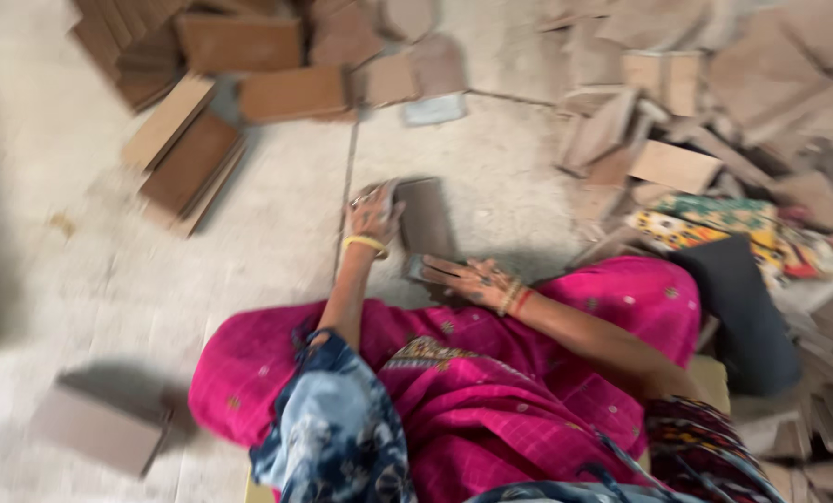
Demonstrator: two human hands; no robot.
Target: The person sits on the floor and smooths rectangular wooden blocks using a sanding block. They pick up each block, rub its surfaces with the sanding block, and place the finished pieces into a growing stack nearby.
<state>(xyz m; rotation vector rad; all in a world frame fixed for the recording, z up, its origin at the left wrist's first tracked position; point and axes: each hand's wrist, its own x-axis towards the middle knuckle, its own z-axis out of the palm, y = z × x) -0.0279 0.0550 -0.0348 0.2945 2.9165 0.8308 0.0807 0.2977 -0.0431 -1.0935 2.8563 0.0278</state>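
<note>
Tile (pixel 426 219) on dusty concrete floor (pixel 277 233), tile piles (pixel 714 102) all round.

Our hands meet on one flat slab at the middle of the floor, with heaps of slabs around us.

Our left hand (pixel 374 216) rests on the left edge of the flat rectangular stone slab (pixel 426 219), and our right hand (pixel 472 279) lies at its near edge, just right of the left. Far and to the left, we have a stack of rectangular wooden-looking tiles (pixel 197 154). To the right spreads a loose heap of broken tile pieces (pixel 677 121), and a folded patterned cloth (pixel 714 224) lies at its near side. Near left, well apart, a single rectangular block (pixel 95 428) sits on the concrete floor (pixel 277 242).
</note>
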